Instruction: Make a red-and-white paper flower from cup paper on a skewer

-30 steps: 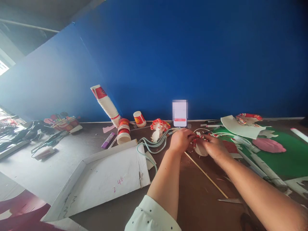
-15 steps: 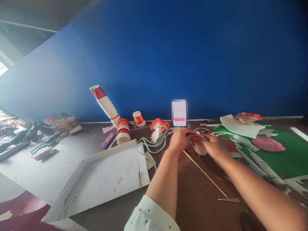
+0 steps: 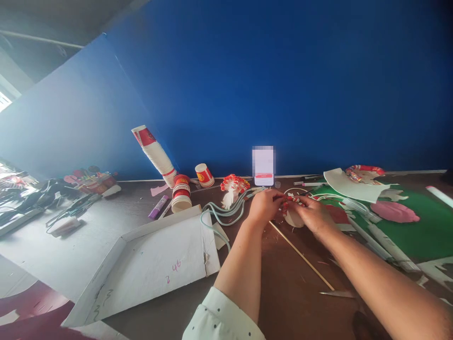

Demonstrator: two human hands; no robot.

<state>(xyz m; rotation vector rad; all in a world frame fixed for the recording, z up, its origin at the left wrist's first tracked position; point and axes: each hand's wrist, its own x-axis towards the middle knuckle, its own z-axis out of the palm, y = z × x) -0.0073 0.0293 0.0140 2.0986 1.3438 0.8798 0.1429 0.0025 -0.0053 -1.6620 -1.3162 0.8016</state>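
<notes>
Over the middle of the dark table, my left hand (image 3: 264,206) and my right hand (image 3: 314,216) meet at a small red-and-white cut-paper piece (image 3: 293,218). Both hands have their fingers closed on its patterned red strips, and a pale rounded part hangs below. My fingers cover much of it. Below my hands a thin wooden stick (image 3: 300,255) lies slantwise, its near end by a pointed metal blade (image 3: 337,294). Left of my left hand stands a fringed red-and-white paper flower (image 3: 234,189), beside looped pale cables (image 3: 222,218).
A phone (image 3: 264,165) leans on the blue partition. To the left are a shallow white cardboard tray (image 3: 152,269), a tilted stack of paper cups (image 3: 155,156), a single cup (image 3: 204,175) and a purple glue stick (image 3: 158,207). A green sheet (image 3: 432,226) and pink paper (image 3: 394,212) lie right.
</notes>
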